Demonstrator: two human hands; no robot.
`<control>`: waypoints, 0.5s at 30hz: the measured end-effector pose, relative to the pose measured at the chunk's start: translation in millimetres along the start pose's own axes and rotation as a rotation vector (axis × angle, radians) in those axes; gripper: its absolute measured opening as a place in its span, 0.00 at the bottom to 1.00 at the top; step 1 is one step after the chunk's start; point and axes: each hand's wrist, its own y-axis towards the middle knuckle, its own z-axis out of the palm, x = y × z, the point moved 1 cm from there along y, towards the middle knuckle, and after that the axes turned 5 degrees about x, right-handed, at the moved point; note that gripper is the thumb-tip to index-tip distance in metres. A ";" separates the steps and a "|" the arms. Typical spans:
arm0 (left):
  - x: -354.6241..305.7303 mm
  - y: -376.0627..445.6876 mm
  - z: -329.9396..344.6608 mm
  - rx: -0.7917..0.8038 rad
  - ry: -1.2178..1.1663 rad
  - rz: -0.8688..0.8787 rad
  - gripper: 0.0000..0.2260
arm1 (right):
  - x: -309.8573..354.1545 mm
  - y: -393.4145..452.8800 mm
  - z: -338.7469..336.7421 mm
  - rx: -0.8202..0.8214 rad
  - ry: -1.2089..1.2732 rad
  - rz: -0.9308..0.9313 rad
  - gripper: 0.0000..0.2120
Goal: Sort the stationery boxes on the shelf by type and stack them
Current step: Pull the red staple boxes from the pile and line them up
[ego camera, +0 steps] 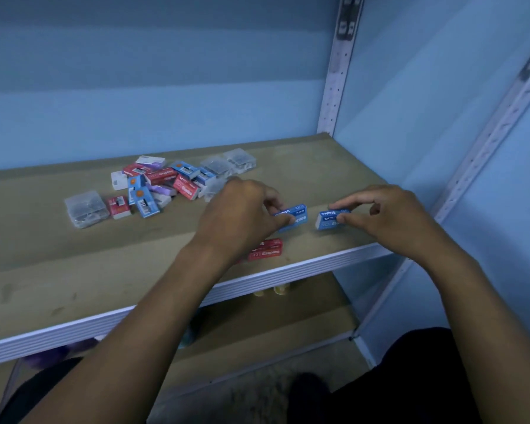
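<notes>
Head view looks down on a wooden shelf where each hand pinches a blue staple box. The left hand has thumb and fingers clamped on one blue box, and the right hand grips a second blue box just beside it; both sit at or barely above the board. A red stack of two boxes, as far as the wrist lets me see, lies near the front edge. To stack well, I would line up the long edges, lower one blue box squarely onto the other, and let go only once it sits flat. Farther back, the mixed pile holds red, blue and pale purple boxes. Clear plastic cases around it hold small dark items, too blurred to name.
</notes>
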 end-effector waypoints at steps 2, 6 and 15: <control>-7.8 3.4 8.6 0.017 0.007 0.025 0.11 | -8.8 -3.8 -4.2 -0.009 -0.006 0.029 0.09; -17.4 8.8 21.1 0.051 0.046 0.083 0.13 | -24.0 -9.5 -10.3 -0.018 0.014 0.056 0.09; -22.7 4.6 25.4 0.094 0.097 0.128 0.10 | -39.1 -10.3 -12.6 0.017 0.014 0.058 0.10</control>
